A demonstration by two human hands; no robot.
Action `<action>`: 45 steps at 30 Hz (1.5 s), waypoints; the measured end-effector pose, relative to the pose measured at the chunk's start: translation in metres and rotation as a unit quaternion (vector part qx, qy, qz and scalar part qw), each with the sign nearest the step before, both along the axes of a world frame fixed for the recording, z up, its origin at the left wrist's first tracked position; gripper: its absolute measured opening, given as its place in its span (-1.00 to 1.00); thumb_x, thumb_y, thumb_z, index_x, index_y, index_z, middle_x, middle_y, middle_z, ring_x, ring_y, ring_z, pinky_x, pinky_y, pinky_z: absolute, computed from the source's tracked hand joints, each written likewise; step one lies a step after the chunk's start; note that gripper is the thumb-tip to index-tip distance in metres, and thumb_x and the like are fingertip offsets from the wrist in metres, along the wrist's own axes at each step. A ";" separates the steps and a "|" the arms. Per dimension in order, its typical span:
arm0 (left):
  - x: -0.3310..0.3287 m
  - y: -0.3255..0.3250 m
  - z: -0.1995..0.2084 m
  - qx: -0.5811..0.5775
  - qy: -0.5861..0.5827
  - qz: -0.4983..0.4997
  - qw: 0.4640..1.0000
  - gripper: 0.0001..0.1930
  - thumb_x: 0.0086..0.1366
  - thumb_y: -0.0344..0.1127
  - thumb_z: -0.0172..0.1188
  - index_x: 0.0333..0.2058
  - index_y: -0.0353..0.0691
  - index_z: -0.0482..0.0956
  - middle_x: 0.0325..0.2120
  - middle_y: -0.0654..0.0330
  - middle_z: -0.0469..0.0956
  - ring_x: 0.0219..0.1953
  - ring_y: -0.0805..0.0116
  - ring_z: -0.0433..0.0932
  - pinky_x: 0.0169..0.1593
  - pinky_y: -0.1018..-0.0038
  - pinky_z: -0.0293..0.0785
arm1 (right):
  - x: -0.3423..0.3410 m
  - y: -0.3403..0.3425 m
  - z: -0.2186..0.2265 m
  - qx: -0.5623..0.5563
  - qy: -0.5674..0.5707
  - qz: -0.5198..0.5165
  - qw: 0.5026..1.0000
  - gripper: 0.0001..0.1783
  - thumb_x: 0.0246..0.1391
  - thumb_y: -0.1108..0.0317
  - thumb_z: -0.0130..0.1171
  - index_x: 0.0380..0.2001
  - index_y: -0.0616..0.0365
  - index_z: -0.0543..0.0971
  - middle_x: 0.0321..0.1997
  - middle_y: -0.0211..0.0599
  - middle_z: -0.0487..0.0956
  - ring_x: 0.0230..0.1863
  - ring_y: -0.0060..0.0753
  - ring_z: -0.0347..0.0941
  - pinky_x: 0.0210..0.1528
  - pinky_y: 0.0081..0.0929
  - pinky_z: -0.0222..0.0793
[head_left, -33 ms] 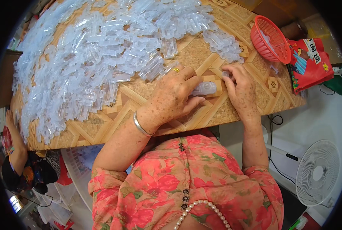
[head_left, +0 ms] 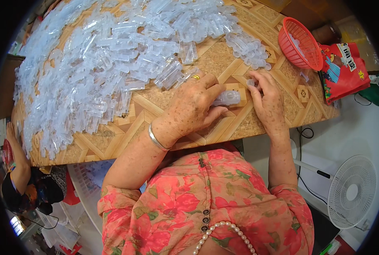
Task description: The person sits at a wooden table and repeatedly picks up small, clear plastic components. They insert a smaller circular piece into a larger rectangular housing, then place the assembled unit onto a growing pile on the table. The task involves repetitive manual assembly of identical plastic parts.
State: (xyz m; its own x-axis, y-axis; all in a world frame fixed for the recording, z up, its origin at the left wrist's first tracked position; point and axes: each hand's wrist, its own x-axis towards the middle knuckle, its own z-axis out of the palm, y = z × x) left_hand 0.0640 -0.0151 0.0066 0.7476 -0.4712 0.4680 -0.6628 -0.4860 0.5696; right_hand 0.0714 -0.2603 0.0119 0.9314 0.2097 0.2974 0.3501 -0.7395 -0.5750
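Observation:
My left hand (head_left: 196, 100), with a gold ring and a silver bangle, is closed over a clear plastic piece (head_left: 230, 97) with a rounded end. Only that end sticks out past my thumb and forefinger; the rest is covered. To its right, my right hand (head_left: 267, 97) pinches a small clear round plastic part (head_left: 251, 82) between thumb and fingertips. The two parts are apart. Beyond my right hand lies a small heap of clear round-ended plastic pieces (head_left: 249, 51). A wide pile of clear plastic pieces (head_left: 113, 59) spreads over the table's left and far side.
At the far right of the wood-patterned table (head_left: 125, 131), a red plastic basket (head_left: 285, 42) holds some clear parts. Beside it is a red bag (head_left: 346, 74). A white fan (head_left: 352, 191) stands off to the right. Another person's arm (head_left: 19, 153) rests at the left edge.

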 end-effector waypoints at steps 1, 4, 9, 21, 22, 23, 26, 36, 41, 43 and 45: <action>0.000 0.000 -0.001 0.001 0.011 -0.002 1.000 -0.54 0.05 -0.31 0.51 -0.05 -0.28 0.65 -0.22 0.03 0.57 -0.21 -0.04 0.59 -0.16 0.17 0.56 | -0.006 0.003 0.005 0.042 0.005 0.000 0.999 -0.72 0.18 0.52 0.25 -0.03 0.20 0.63 -0.10 -0.21 0.58 -0.20 -0.25 0.54 -0.12 -0.34 0.48; 0.000 -0.001 -0.003 -0.003 0.012 -0.002 1.000 -0.55 0.06 -0.32 0.50 -0.06 -0.28 0.65 -0.22 0.03 0.57 -0.21 -0.05 0.59 -0.16 0.16 0.55 | -0.022 0.015 0.012 0.121 -0.013 0.037 0.992 -0.72 0.14 0.59 0.28 -0.06 0.22 0.65 -0.09 -0.23 0.58 -0.27 -0.40 0.50 -0.21 -0.44 0.48; 0.000 -0.002 -0.004 -0.019 0.014 -0.009 1.000 -0.58 0.07 -0.32 0.49 -0.08 -0.27 0.65 -0.21 0.03 0.57 -0.22 -0.05 0.59 -0.16 0.17 0.55 | -0.033 0.031 0.010 0.101 -0.060 0.082 0.990 -0.69 0.02 0.62 0.39 -0.12 0.20 0.68 -0.09 -0.19 0.62 -0.24 -0.28 0.58 -0.22 -0.40 0.54; -0.001 -0.005 -0.008 -0.014 0.019 0.000 1.000 -0.68 0.07 -0.32 0.47 -0.20 -0.30 0.66 -0.28 0.08 0.58 -0.24 0.01 0.58 -0.19 0.20 0.55 | -0.018 0.037 0.019 0.041 -0.031 0.117 0.992 -0.71 0.01 0.52 0.44 -0.15 0.20 0.67 -0.15 -0.17 0.62 -0.24 -0.16 0.62 -0.25 -0.31 0.53; 0.002 -0.005 -0.007 -0.010 0.018 0.001 1.000 -0.69 0.07 -0.32 0.47 -0.21 -0.29 0.66 -0.28 0.09 0.58 -0.24 0.01 0.58 -0.19 0.20 0.55 | -0.017 0.038 0.022 0.024 -0.031 0.117 0.992 -0.71 0.01 0.51 0.44 -0.15 0.20 0.67 -0.15 -0.17 0.62 -0.25 -0.16 0.62 -0.25 -0.31 0.53; 0.003 -0.005 -0.007 -0.005 0.017 0.003 1.000 -0.70 0.07 -0.33 0.47 -0.22 -0.29 0.66 -0.28 0.09 0.58 -0.24 0.01 0.58 -0.20 0.20 0.55 | -0.018 0.038 0.021 0.020 -0.038 0.118 0.992 -0.71 0.01 0.50 0.44 -0.15 0.19 0.66 -0.14 -0.18 0.61 -0.25 -0.15 0.62 -0.25 -0.31 0.52; -0.001 -0.007 -0.010 -0.020 0.013 0.009 1.000 -0.69 0.07 -0.33 0.47 -0.20 -0.28 0.66 -0.28 0.08 0.58 -0.25 0.00 0.58 -0.20 0.19 0.55 | -0.020 0.037 0.013 0.025 -0.059 0.117 0.991 -0.70 0.01 0.49 0.44 -0.14 0.19 0.66 -0.12 -0.19 0.60 -0.26 -0.15 0.61 -0.26 -0.31 0.52; -0.004 0.000 0.004 0.024 -0.025 0.031 0.999 -0.53 0.08 -0.17 0.50 -0.06 -0.26 0.65 -0.13 0.06 0.61 -0.16 -0.05 0.62 -0.12 0.17 0.58 | -0.029 0.026 0.013 0.145 0.023 0.030 0.989 -0.53 0.11 0.42 0.42 0.11 0.18 0.61 -0.20 -0.36 0.60 -0.41 -0.57 0.44 -0.33 -0.53 0.42; -0.013 -0.003 0.020 0.126 0.038 0.083 0.988 -0.52 0.22 -0.01 0.41 -0.02 -0.23 0.65 -0.08 0.07 0.61 -0.15 -0.04 0.66 -0.11 0.18 0.61 | -0.025 0.012 0.014 0.226 0.253 0.037 0.940 -0.54 0.32 0.26 0.27 0.21 0.22 0.53 -0.22 -0.38 0.60 -0.46 -0.65 0.38 -0.35 -0.57 0.38; -0.018 -0.006 0.024 0.150 0.075 0.095 0.981 -0.54 0.28 0.00 0.36 0.00 -0.21 0.65 -0.06 0.07 0.61 -0.16 -0.03 0.67 -0.10 0.18 0.61 | -0.019 0.009 0.009 0.182 0.223 0.054 0.956 -0.54 0.36 0.26 0.23 0.24 0.22 0.51 -0.18 -0.36 0.61 -0.45 -0.65 0.40 -0.40 -0.60 0.37; -0.021 -0.008 0.027 0.150 0.095 0.103 0.979 -0.57 0.33 0.01 0.32 -0.01 -0.20 0.66 -0.05 0.07 0.62 -0.15 -0.03 0.68 -0.10 0.18 0.61 | -0.015 0.011 0.011 0.191 0.252 0.063 0.947 -0.54 0.38 0.25 0.21 0.25 0.21 0.49 -0.14 -0.35 0.61 -0.44 -0.66 0.43 -0.45 -0.64 0.37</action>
State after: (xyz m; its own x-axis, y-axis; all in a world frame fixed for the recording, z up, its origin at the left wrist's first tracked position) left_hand 0.0430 -0.0230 0.0338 0.9012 -0.3968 0.1746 -0.4294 -0.7621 0.4846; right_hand 0.0559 -0.2495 0.0231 0.9499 0.2955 -0.1016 0.0317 -0.4145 -0.9095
